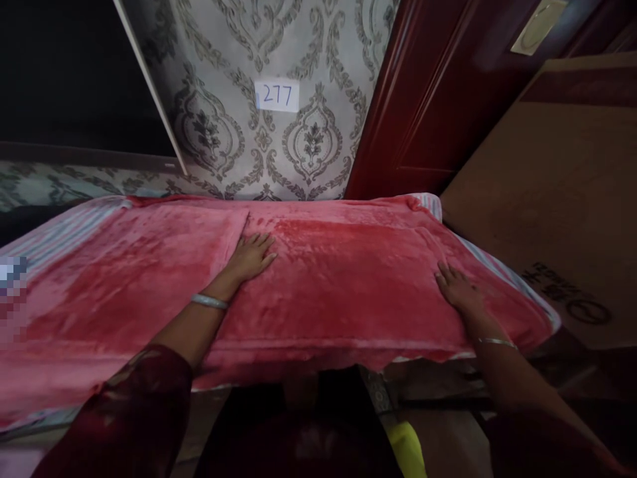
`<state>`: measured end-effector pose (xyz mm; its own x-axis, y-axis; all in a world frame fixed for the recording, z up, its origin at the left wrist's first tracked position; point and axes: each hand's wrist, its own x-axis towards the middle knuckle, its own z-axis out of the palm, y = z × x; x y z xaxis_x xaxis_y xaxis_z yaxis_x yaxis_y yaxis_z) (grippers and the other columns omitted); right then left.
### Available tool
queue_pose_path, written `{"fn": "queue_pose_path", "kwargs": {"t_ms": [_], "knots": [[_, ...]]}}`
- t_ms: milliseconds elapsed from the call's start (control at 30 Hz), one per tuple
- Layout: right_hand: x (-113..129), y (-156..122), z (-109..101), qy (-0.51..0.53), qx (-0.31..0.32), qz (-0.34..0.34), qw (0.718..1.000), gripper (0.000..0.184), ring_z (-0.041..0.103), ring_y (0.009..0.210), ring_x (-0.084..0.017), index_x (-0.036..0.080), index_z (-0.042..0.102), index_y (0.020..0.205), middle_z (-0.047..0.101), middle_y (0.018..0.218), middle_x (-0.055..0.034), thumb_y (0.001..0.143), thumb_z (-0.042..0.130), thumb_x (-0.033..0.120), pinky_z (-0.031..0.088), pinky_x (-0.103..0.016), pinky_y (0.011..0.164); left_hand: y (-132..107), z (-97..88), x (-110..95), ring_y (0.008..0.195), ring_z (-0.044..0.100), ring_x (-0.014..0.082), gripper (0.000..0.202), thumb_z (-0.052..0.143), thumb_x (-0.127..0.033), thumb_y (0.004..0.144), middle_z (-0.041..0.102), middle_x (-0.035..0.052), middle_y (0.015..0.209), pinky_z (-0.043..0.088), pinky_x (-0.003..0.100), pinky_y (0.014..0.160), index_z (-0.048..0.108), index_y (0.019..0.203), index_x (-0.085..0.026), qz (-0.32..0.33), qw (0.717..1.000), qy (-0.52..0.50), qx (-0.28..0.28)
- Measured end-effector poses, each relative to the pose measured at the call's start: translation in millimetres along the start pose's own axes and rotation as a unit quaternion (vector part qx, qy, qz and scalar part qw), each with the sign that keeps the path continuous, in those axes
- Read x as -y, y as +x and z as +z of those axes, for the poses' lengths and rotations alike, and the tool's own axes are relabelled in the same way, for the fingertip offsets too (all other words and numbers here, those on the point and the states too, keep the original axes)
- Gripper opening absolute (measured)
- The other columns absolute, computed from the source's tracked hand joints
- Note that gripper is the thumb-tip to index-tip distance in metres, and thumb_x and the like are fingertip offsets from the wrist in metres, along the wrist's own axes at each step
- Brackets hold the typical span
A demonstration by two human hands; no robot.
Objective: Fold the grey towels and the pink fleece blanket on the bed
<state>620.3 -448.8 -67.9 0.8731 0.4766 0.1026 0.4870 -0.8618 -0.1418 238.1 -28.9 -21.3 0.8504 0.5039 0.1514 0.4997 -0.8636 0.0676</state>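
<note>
Red blanket [348, 279]: a plush fleece that we see spread across the bed, reaching from the wall side to the near edge, where its hem hangs a little over
Fold: a raised ridge runs through the blanket just beside our left hand, and a second soft line curves near the right one; the pile between them looks smooth
Left hand [251, 255]: it lies flat on the blanket near the middle, palm down, fingers stretched out and slightly apart, gripping nothing
Right hand [458, 289]: it lies flat near the right end of the blanket, palm down, fingers straight and close together, clamped on nothing
Progress: we judge the spreading largely done, as the blanket covers most of the bed; what is left looks like the ridge by the left hand and the uneven near hem
Bangles: a thin one on the left wrist [209, 301] and one on the right [495, 342]
Sleeve [124, 425]: dark red, on our left arm
Sheet [64, 229]: striped, showing under the blanket at the left and right ends
Wallpaper [308, 139]: grey damask behind the bed, with a paper label [277, 95] reading 277
Door [423, 99]: dark red wood, right of the wallpaper
Box [547, 199]: brown cardboard, just beside the bed's right end
Yellow thing [405, 448]: low by the near edge, too dark for us to tell what it is
</note>
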Motion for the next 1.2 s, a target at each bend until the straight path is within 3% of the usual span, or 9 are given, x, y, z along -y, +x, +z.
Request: {"fn": "queue_pose_path", "kwargs": {"t_ms": [200,300,400,500,600,733,933,1067,1200], "knots": [[53,-19,-22,0.015,-0.073,0.06,0.995,0.064,0.025,0.149,-0.045,0.011,0.048,0.15,0.031,0.162,-0.0266,0.102,0.027,0.047,0.026,-0.075,0.11,-6,-8.5,-10,0.119,0.062,0.0289,0.044,0.034,-0.029,0.101,0.07,0.0172,0.12,0.041,0.044,0.107,0.069,0.121,-0.011,0.049,0.997,0.027,-0.048],[120,-48,-32,0.049,-0.067,-0.11,0.99,0.059,0.027,0.15,-0.037,0.014,0.044,0.153,0.034,0.162,-0.0204,0.104,0.028,0.042,0.023,-0.065,0.117,-6,-16.7,-17,0.114,0.064,0.0289,0.043,0.034,-0.028,0.101,0.069,0.0184,0.12,0.044,0.043,0.104,0.068,0.12,-0.01,0.04,0.999,0.026,-0.021],[195,-88,-34,0.083,-0.021,-0.271,0.959,0.057,0.022,0.153,-0.033,0.023,0.039,0.157,0.028,0.167,-0.011,0.104,0.034,0.041,0.022,-0.061,0.12,-15,-25.2,-36,0.123,0.06,0.0291,0.044,0.038,-0.03,0.1,0.065,0.0187,0.13,0.042,0.042,0.109,0.063,0.13,-0.011,0.054,0.998,0.019,0.004],[250,-124,-28,0.091,0.032,-0.333,0.938,0.058,0.017,0.155,-0.03,0.028,0.033,0.16,0.02,0.17,-0.0053,0.104,0.035,0.042,0.017,-0.058,0.122,-42,-23.1,-64,0.145,0.042,0.0289,0.054,0.041,-0.037,0.1,0.05,0.0146,0.153,0.029,0.045,0.121,0.049,0.149,-0.016,0.12,0.993,-0.004,0.019],[265,-141,-21,0.07,0.081,-0.334,0.936,0.057,0.017,0.155,-0.029,0.029,0.034,0.16,0.023,0.169,-0.0039,0.105,0.035,0.046,0.015,-0.057,0.124,-76,-7.9,-86,0.153,0.029,0.0303,0.059,0.042,-0.043,0.1,0.038,0.0097,0.164,0.021,0.052,0.125,0.042,0.155,-0.023,0.145,0.987,-0.018,0.069],[227,-132,-16,0.046,0.068,-0.278,0.957,0.058,0.018,0.155,-0.028,0.029,0.036,0.159,0.025,0.168,-0.0031,0.105,0.034,0.05,0.016,-0.055,0.124,-98,13.4,-86,0.154,0.027,0.0286,0.057,0.035,-0.047,0.102,0.037,0.0061,0.164,0.021,0.056,0.124,0.04,0.156,-0.029,0.132,0.99,-0.042,0.032],[104,-119,-15,0.001,0.009,-0.062,0.998,0.057,0.023,0.154,-0.029,0.025,0.04,0.157,0.031,0.166,-0.007,0.105,0.033,0.046,0.022,-0.056,0.121,-90,27.8,-72,0.15,0.036,0.0295,0.058,0.035,-0.049,0.1,0.044,0.0076,0.16,0.029,0.056,0.121,0.047,0.153,-0.027,0.152,0.987,-0.049,-0.022],[36,-129,-3,-0.003,-0.063,0.046,0.997,0.057,0.024,0.153,-0.028,0.02,0.043,0.155,0.035,0.164,-0.0097,0.104,0.028,0.041,0.022,-0.056,0.121,-90,32.6,-70,0.147,0.042,0.031,0.056,0.035,-0.048,0.1,0.049,0.0079,0.156,0.033,0.057,0.118,0.053,0.149,-0.027,0.153,0.985,-0.049,-0.055],[-2,-132,2,0.033,-0.114,0.119,0.986,0.06,0.03,0.15,-0.033,0.022,0.043,0.155,0.036,0.164,-0.0114,0.102,0.029,0.046,0.032,-0.062,0.114,-89,34.5,-68,0.144,0.046,0.0315,0.056,0.036,-0.049,0.099,0.053,0.0088,0.153,0.036,0.056,0.117,0.056,0.146,-0.026,0.159,0.984,-0.055,-0.063]]}}
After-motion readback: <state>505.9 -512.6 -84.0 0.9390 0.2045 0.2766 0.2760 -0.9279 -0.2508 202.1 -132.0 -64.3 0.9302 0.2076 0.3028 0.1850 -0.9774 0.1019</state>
